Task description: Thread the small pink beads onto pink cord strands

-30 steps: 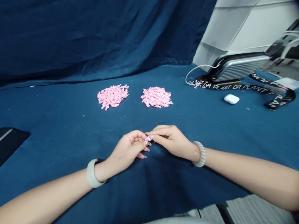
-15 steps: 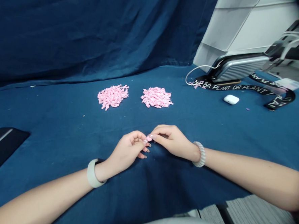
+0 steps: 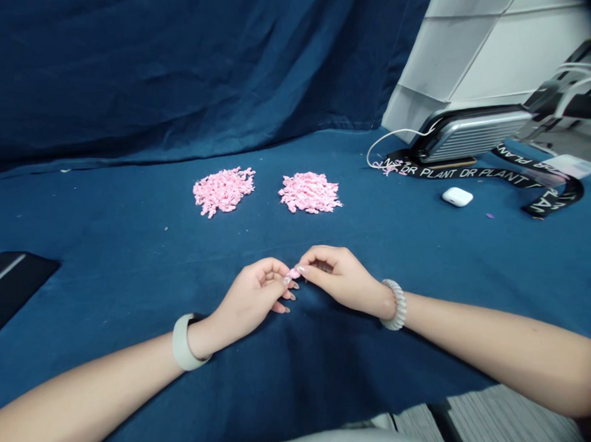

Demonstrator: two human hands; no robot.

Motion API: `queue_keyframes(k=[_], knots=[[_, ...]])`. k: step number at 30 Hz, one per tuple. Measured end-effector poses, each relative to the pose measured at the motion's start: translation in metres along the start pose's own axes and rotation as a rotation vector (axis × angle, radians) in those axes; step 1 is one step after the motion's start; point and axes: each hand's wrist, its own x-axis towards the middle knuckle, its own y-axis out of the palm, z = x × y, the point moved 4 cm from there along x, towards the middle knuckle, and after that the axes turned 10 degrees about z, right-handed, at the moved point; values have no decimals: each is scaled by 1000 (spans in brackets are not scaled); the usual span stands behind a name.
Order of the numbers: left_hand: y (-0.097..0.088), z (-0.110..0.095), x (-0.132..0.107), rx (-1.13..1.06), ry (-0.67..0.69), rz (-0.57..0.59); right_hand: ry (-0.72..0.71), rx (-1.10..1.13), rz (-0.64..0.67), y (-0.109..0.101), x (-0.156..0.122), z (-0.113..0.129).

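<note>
My left hand (image 3: 253, 295) and my right hand (image 3: 336, 275) meet fingertip to fingertip low over the blue cloth (image 3: 127, 258). Both pinch one tiny pink piece (image 3: 293, 273) between them. Farther back lie two heaps of the same small pink pieces: a left heap (image 3: 223, 189) and a right heap (image 3: 308, 191), a hand's width apart. A pale band sits on my left wrist and a white coil bracelet on my right wrist.
A white earbud case (image 3: 457, 196) lies at the right, beside a black strap with white lettering (image 3: 493, 171) and a silver ribbed device (image 3: 470, 133) with a white cable. A dark flat object (image 3: 4, 285) sits at the left edge. Blue cloth hangs behind.
My right hand's fingers have curled in slightly while pinching the pink piece. Both hands stay in place, and the heaps are unchanged.
</note>
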Motion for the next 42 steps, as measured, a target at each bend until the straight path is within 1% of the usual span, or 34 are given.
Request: queue_keyframes(k=[3,10,15,22,33,42], knots=[[0,1,1,-7,4,-9,4,10,19,0,0,1],[0,0,-1,-9,17,14,-37,-85,1,-2,0,5],[0,0,-1,5,14,3,-42,-57,4,-2,0,5],[0,1,1,15,9,8,9,-3,26,-1,0,4],[0,1,-1,-4,20,23,-24,-60,22,0,0,5],[0,1,1,21,24,15,11,12,11,1,1,1]])
